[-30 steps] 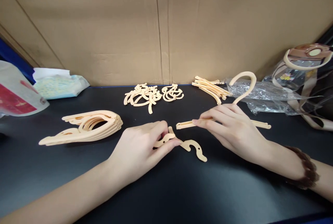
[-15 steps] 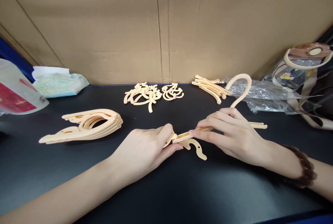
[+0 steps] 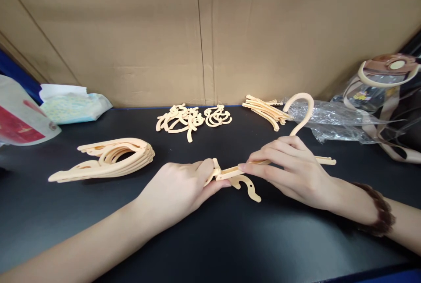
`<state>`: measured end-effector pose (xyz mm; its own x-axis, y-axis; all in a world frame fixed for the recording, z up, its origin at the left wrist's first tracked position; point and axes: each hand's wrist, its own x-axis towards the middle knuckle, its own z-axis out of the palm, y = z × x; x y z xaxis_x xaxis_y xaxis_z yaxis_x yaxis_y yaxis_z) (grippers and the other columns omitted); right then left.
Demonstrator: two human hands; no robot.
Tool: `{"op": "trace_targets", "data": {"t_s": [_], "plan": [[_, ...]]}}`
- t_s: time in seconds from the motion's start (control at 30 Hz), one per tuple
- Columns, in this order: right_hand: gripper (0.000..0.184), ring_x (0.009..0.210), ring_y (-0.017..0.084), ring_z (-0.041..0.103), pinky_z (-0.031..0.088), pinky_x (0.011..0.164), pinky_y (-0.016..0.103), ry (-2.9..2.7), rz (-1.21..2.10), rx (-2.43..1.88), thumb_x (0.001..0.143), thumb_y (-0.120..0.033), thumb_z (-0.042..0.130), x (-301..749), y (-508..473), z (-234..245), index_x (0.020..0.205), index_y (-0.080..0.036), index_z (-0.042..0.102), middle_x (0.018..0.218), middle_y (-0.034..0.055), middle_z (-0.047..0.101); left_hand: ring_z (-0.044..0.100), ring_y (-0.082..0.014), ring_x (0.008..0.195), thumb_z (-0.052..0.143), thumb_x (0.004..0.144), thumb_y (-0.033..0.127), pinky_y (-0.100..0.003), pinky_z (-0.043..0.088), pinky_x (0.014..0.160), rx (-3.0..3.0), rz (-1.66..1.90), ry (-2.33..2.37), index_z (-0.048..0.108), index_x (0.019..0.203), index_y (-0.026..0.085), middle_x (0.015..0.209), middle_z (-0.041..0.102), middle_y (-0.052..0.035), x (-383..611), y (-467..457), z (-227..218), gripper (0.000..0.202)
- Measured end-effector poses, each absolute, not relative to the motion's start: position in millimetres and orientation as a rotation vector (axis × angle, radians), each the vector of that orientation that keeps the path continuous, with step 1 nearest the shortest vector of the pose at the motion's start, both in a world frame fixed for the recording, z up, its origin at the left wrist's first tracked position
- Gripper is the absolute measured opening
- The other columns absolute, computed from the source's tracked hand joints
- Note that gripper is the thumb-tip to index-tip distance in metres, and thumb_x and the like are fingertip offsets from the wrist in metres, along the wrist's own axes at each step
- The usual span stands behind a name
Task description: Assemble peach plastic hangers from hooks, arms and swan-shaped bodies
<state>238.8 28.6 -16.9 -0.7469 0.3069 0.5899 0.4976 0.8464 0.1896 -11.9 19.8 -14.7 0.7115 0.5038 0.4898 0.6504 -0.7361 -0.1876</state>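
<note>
A cream plastic clothes hanger [image 3: 228,172] with a curved hook [image 3: 308,112] lies across both my hands. My left hand [image 3: 177,186] is closed in a pinch on its left end, where a small piece meets the channelled bar. My right hand [image 3: 292,167] grips the bar further along, with fingers pressed on it. The hook rises behind that hand and the bar's far end shows to its right. Just below the joint, a loose-looking curved arm piece [image 3: 251,186] with a small hole shows. My left fingers and palm hide part of the joint.
Stacked curved hanger arms [image 3: 118,160] lie at the left. Loose hooks [image 3: 180,118] and smaller curved pieces [image 3: 217,116] sit at the back, beside straight bars [image 3: 266,110]. Clear plastic wrap [image 3: 335,121], a bottle [image 3: 371,86] and a tissue pack [image 3: 75,105] flank the black table [image 3: 230,243].
The hook has tipped slightly to the left. My left thumb has shifted a little at the joint, and a small end piece now sticks up there. Both hands keep their grip.
</note>
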Motion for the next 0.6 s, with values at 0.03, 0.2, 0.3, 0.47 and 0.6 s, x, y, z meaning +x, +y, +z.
{"op": "trace_targets", "data": {"t_s": [0.03,0.2,0.3,0.47,0.6], "plan": [[0.026,0.084,0.014,0.055,0.037,0.076,0.030,-2.462,-0.451,-0.580,0.095,-0.005,0.047,238.5,28.7,-17.5,0.109,-0.019,0.063,0.094,0.0037,0.069,0.049,-0.0109,0.033,0.023,0.102,0.044,-0.024,0.029,0.034,-2.567,-0.590,-0.891,0.042,0.068,0.019,0.047,0.051,0.0049,-11.9,20.0,-15.3,0.047],[0.029,0.081,0.013,0.055,0.037,0.075,0.030,-2.462,-0.416,-0.585,0.096,-0.006,0.045,236.9,27.8,-18.8,0.116,-0.020,0.061,0.093,0.0023,0.070,0.049,-0.0127,0.030,0.021,0.103,0.041,-0.026,0.029,0.032,-2.570,-0.563,-0.843,0.047,0.064,0.018,0.045,0.050,0.0037,-13.1,20.2,-14.6,0.052],[0.033,0.081,0.013,0.055,0.036,0.075,0.030,-2.475,-0.387,-0.595,0.095,-0.003,0.045,236.8,27.4,-18.0,0.117,-0.021,0.061,0.093,0.0016,0.070,0.049,-0.0147,0.029,0.022,0.103,0.039,-0.029,0.028,0.032,-2.545,-0.529,-0.818,0.049,0.063,0.018,0.044,0.049,0.0030,-14.0,19.8,-14.5,0.053],[0.034,0.082,0.013,0.055,0.037,0.076,0.031,-2.511,-0.336,-0.578,0.095,-0.003,0.043,236.9,27.6,-16.5,0.119,-0.020,0.060,0.093,0.0019,0.069,0.049,-0.0153,0.030,0.020,0.104,0.035,-0.030,0.029,0.032,-2.565,-0.478,-0.802,0.052,0.061,0.017,0.044,0.050,0.0015,-13.1,18.9,-15.3,0.056],[0.032,0.082,0.013,0.054,0.037,0.075,0.030,-2.508,-0.314,-0.584,0.095,-0.005,0.045,236.2,27.6,-16.6,0.119,-0.019,0.060,0.091,0.0020,0.069,0.050,-0.0159,0.030,0.021,0.103,0.035,-0.031,0.029,0.032,-2.563,-0.480,-0.812,0.054,0.061,0.017,0.044,0.051,0.0010,-12.5,19.1,-14.9,0.057]]}}
